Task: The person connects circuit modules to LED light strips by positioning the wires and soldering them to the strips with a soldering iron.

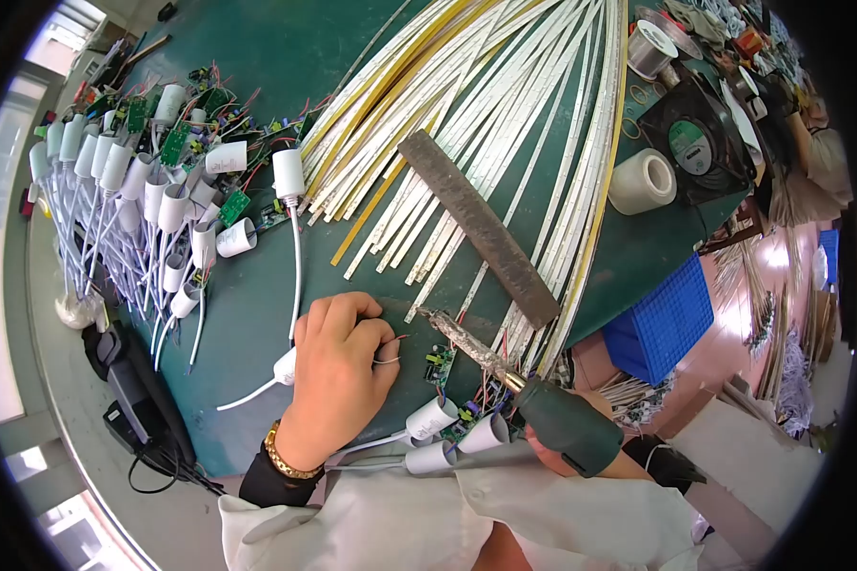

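Observation:
My left hand [338,366] is closed over the green table mat, fingertips curled down and pinched. Thin wires [388,361] stick out beside its thumb; what else the fingers hold is hidden. A white cylindrical housing with a cable [286,366] lies against the hand's left side. My right hand [595,404] grips a soldering iron [567,428] by its dark green handle, partly hiding the fingers. The iron's crusted metal tip [438,322] points up-left, apart from the left hand. Below the tip are a small green circuit board [438,364] and several white housings [431,417].
A dark metal bar [481,228] lies across many LED strips [505,124]. Cabled housings [114,167] and circuit boards crowd the left. A fan [693,143], white roll [643,181] and solder spool [649,49] stand right. A blue crate [662,309] sits beyond the table edge.

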### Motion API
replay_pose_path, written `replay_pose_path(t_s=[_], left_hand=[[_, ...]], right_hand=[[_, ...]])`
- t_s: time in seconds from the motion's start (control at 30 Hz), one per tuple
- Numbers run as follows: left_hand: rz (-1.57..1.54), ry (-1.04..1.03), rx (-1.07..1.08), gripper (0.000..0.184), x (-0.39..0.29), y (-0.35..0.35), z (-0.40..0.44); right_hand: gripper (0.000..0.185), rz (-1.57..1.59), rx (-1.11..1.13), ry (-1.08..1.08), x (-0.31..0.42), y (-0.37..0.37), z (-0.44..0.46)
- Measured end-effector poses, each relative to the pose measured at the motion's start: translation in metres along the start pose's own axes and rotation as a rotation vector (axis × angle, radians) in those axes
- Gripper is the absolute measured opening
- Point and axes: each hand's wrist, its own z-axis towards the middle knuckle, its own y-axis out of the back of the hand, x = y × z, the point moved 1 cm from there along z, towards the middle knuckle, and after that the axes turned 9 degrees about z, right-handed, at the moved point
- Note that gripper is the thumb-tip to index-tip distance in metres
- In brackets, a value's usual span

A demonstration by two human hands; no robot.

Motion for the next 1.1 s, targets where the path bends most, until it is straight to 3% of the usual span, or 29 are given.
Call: replay_pose_path(t_s=[0.07, 0.2, 0.4, 0.47, 0.7, 0.77, 0.9, 0.97, 1.0, 1.07, 1.1], left_hand=[[0.003, 0.06, -0.016, 0.02, -0.003, -0.001, -0.002], [-0.085, 0.109, -0.037, 0.02, -0.004, -0.003, -0.001], [-0.004, 0.122, -0.041, 0.022, -0.005, -0.01, -0.003], [0.001, 0.133, -0.024, 0.022, -0.009, -0.008, -0.001], [-0.03, 0.151, -0.133, 0.022, -0.012, -0.012, 0.0], [-0.063, 0.163, -0.166, 0.021, -0.01, -0.015, -0.001], [-0.099, 0.135, -0.245, 0.02, -0.007, -0.022, 0.0], [-0.065, 0.14, -0.225, 0.019, -0.008, -0.021, 0.0], [-0.032, 0.144, -0.205, 0.018, -0.008, -0.02, 0.0], [0.005, 0.169, -0.155, 0.017, -0.01, -0.012, 0.003], [0.044, 0.196, -0.105, 0.016, -0.01, -0.01, 0.004]], right_hand=[[0.029, 0.068, -0.031, 0.182, 0.012, 0.003, 0.0], [0.029, -0.107, -0.046, 0.228, 0.026, 0.006, 0.001], [0.042, 0.012, -0.2, 0.08, 0.028, 0.004, 0.005], [0.037, -0.312, -0.15, 0.062, 0.053, 0.009, 0.01], [0.033, -0.365, -0.137, 0.05, 0.04, 0.008, 0.006], [0.011, -0.19, -0.127, -0.102, 0.017, 0.005, -0.002], [0.009, -0.225, 0.103, -0.094, 0.078, 0.023, 0.021], [0.011, 0.181, 0.09, -0.723, 0.126, 0.025, 0.041], [0.011, 0.182, 0.089, -0.722, 0.114, 0.023, 0.04], [0.042, 0.328, 0.116, -0.135, 0.075, 0.017, 0.036], [0.042, 0.327, 0.116, -0.135, 0.063, 0.019, 0.031]])
